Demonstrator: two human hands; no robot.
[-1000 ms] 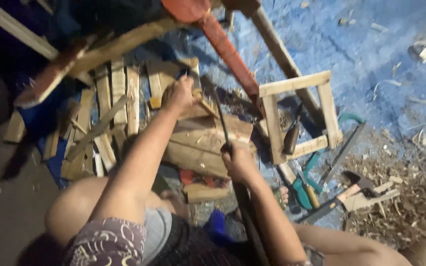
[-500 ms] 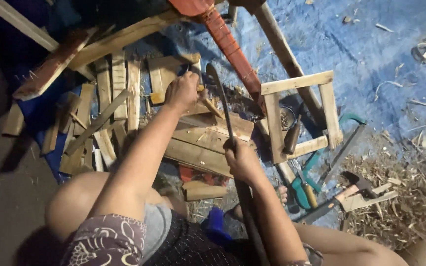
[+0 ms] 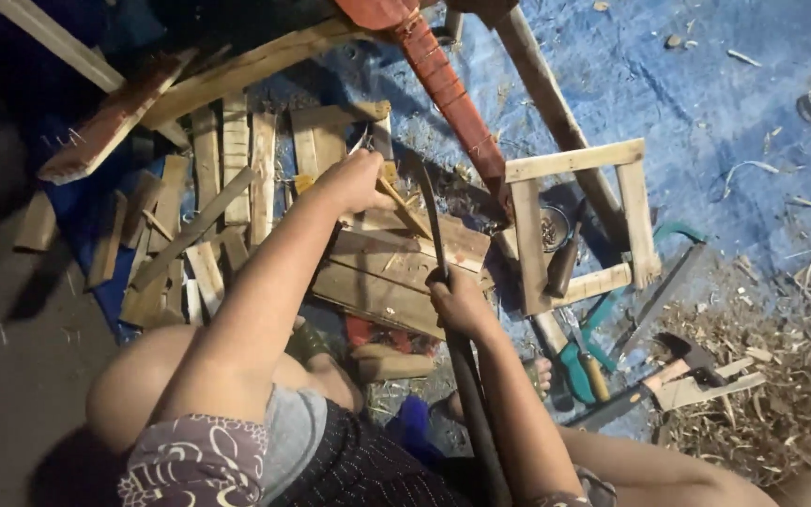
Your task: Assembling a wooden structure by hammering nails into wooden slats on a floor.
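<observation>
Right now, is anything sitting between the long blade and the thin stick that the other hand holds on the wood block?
Nothing visible does. The right hand grips the long blade, whose edge stands just right of the thin stick pinched by the left hand on the wood block. Only that hand's fingers sit close.

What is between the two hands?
In the head view, a long dark blade rises from the right hand over stacked planks; the left hand holds a thin stick.
</observation>
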